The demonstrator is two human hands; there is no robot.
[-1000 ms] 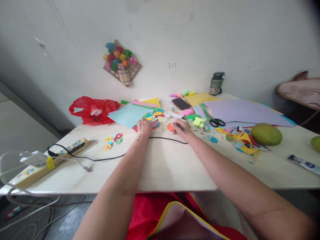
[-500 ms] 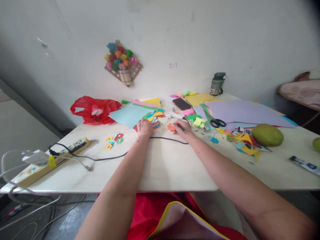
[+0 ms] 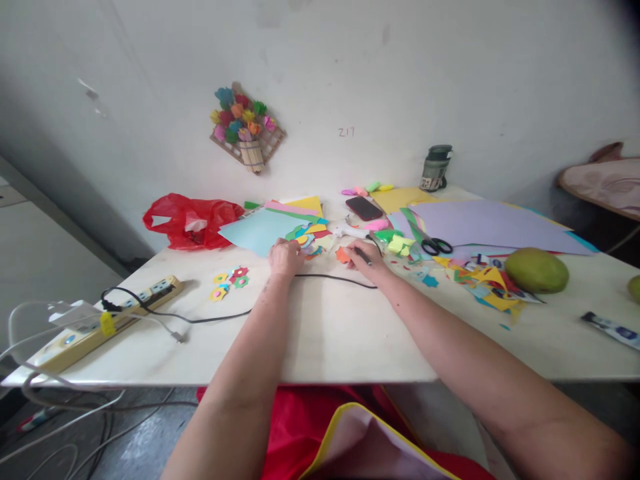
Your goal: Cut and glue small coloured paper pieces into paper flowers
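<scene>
My right hand [image 3: 370, 261] is closed around a slim black pen [image 3: 363, 255], its fingertips at an orange paper cutout [image 3: 343, 254]. Left of it, my left hand [image 3: 285, 259] rests with curled fingers at the front edge of a light blue sheet [image 3: 257, 230]. Whatever those fingers hold, if anything, is hidden. Small coloured paper pieces [image 3: 313, 233] lie just beyond my left hand. Several finished-looking paper flowers [image 3: 239, 272] with round centres are grouped on the table to its left. A white glue gun [image 3: 347, 231] lies behind my right hand.
A black cord [image 3: 200, 319] crosses the table from a power strip [image 3: 150, 293]. A red plastic bag [image 3: 190, 217] sits at the back left. On the right are black-handled scissors [image 3: 436, 247], purple sheets [image 3: 490, 223], paper scraps [image 3: 493, 280], a green fruit [image 3: 536, 270] and a tube [image 3: 613, 328].
My left hand has shifted a little to the left, and its outstretched fingers have drawn in. My right hand stays in place with the pen and the orange cutout.
</scene>
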